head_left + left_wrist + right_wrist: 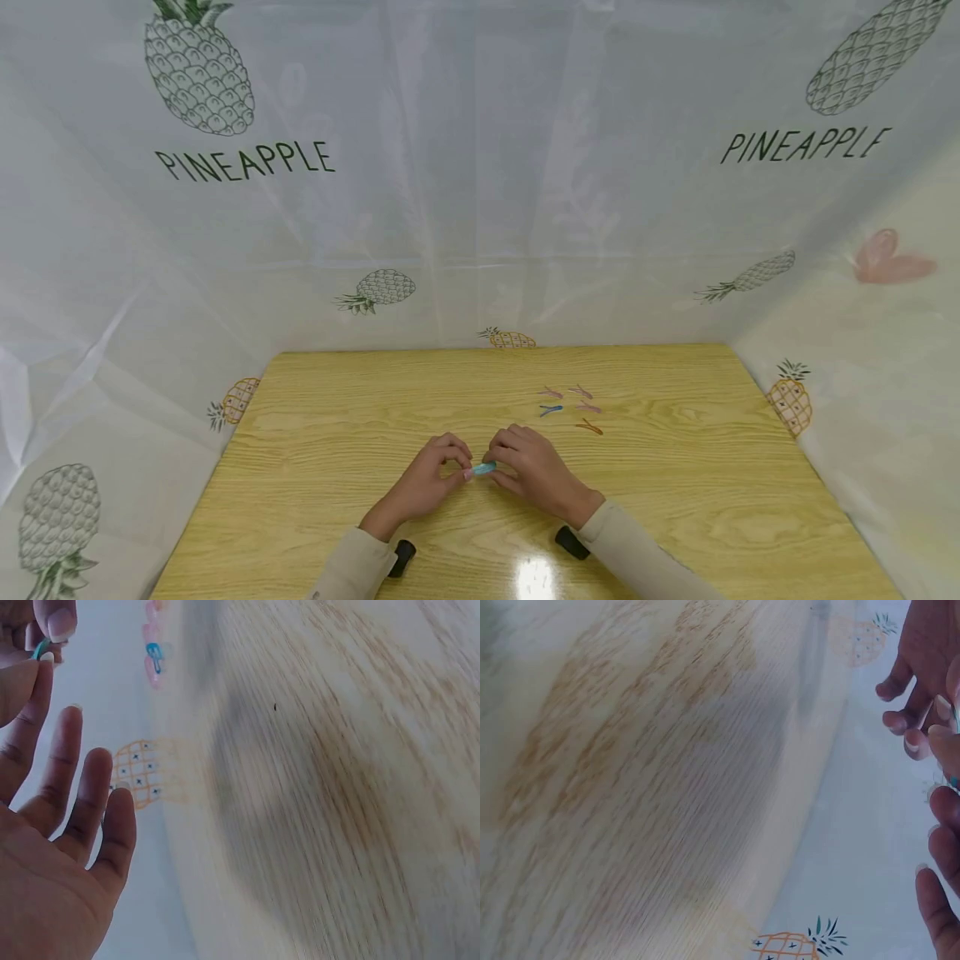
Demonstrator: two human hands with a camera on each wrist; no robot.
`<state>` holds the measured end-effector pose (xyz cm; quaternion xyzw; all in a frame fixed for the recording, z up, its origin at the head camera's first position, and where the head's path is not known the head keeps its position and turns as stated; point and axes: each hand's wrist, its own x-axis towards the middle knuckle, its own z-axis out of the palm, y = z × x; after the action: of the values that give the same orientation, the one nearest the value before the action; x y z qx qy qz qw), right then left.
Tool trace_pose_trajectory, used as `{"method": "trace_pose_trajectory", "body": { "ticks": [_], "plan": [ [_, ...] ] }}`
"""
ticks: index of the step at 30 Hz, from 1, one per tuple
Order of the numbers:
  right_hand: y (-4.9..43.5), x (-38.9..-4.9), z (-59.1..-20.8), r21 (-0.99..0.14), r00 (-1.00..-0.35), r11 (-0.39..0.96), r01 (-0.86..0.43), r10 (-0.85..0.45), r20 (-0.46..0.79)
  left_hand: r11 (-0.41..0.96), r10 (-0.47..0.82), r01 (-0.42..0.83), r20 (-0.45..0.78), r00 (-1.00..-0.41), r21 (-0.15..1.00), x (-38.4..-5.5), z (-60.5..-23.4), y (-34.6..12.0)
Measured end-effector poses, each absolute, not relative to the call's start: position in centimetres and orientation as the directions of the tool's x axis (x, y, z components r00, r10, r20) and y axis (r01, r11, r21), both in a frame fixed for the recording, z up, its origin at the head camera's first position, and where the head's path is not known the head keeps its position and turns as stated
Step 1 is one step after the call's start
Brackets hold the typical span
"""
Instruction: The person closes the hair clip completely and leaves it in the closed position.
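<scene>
The left hand (427,482) and the right hand (536,472) meet above the front middle of the wood-grained counter (337,408), and between them is a small light-blue clip (483,468); the left hand pinches its left end with thumb and forefinger, and the right hand pinches its right end, so that the clip lies nearly level, its right end slightly higher in the head view; in the left wrist view the other three fingers (88,795) of the left hand stand out apart from one another, clear of the clip; in the right wrist view the right hand is cut off by the frame edge, and little of the clip shows there; beyond the right hand five more clips lie in a loose group on the counter: two pink clips (551,392) (581,391) at the back, a blue clip (551,410) and a third pink clip (589,407) in front of them, and an orange-brown clip (589,427) nearest the right hand; pale sleeves (637,554) cover the forearms, a black object (402,558) (572,542) shows beside each cuff, and a white sheet (480,183) printed with pineapples hangs behind the counter.
</scene>
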<state>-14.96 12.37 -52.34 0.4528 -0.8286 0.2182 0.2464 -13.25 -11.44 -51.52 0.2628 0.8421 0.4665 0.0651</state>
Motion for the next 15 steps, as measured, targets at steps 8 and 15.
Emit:
{"method": "trace_pose_trajectory", "body": {
  "ticks": [8,15],
  "plan": [
    [11.8,-14.8,-52.1,-0.199,-0.572,0.570,-0.797,-0.608,0.551,0.659,0.432,0.506,0.272,-0.860,0.556,-13.0,-51.8,-11.3],
    [11.1,-15.1,-52.2,-0.310,-0.632,0.559,-0.769,-0.592,0.501,0.739,0.469,0.617,0.451,-0.759,0.271,-13.1,-51.8,-11.2]
  ]
}}
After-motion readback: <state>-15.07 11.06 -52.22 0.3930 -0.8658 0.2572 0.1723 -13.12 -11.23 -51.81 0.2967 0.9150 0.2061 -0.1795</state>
